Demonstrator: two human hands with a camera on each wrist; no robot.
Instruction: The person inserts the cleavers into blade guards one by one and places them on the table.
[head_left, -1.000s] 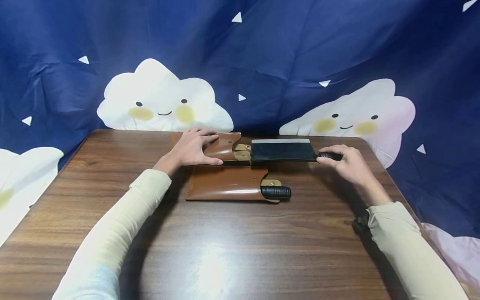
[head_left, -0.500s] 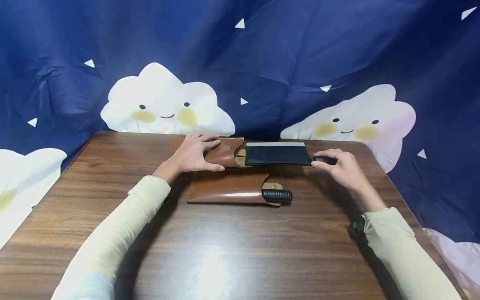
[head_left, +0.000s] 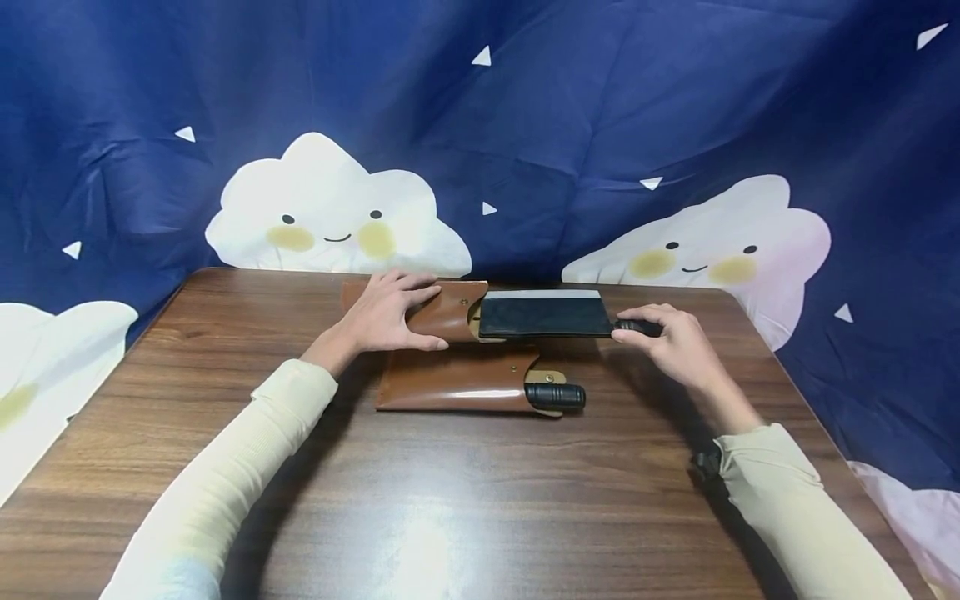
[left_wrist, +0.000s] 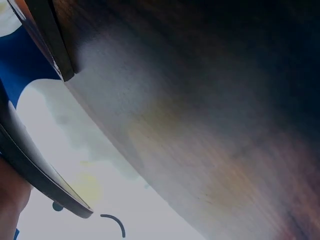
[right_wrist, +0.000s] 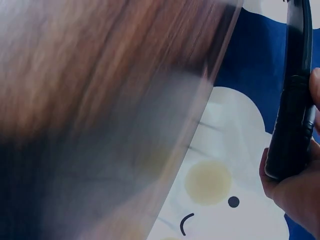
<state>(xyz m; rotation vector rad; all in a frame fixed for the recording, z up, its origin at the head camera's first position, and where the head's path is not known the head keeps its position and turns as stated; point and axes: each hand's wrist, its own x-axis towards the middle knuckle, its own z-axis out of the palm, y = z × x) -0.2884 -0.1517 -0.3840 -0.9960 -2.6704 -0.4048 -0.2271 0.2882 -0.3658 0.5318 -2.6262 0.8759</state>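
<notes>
My left hand (head_left: 384, 315) holds a brown leather sheath (head_left: 453, 310) near the table's far side, thumb along its near edge and fingers over its top. By its black handle (right_wrist: 295, 120) my right hand (head_left: 678, 343) grips a cleaver (head_left: 545, 315) with a dark blade, its pale cutting edge facing the back. The blade's front end overlaps the sheath's mouth, while most of the blade shows outside. Nearer to me lies a second brown sheath (head_left: 450, 383) with a black handle (head_left: 555, 396) sticking out to the right. In the left wrist view, the held sheath shows only partly, at the left.
The brown wooden table (head_left: 480, 483) spreads out in front of both hands. Behind its far edge hangs a blue curtain (head_left: 525, 108) with white clouds. A small snap tab (head_left: 550, 377) juts from the nearer sheath.
My right hand has moved left with the cleaver, bringing the blade from just beyond the sheath's snap tab to its mouth. The left hand keeps its hold; the head view has tilted slightly.
</notes>
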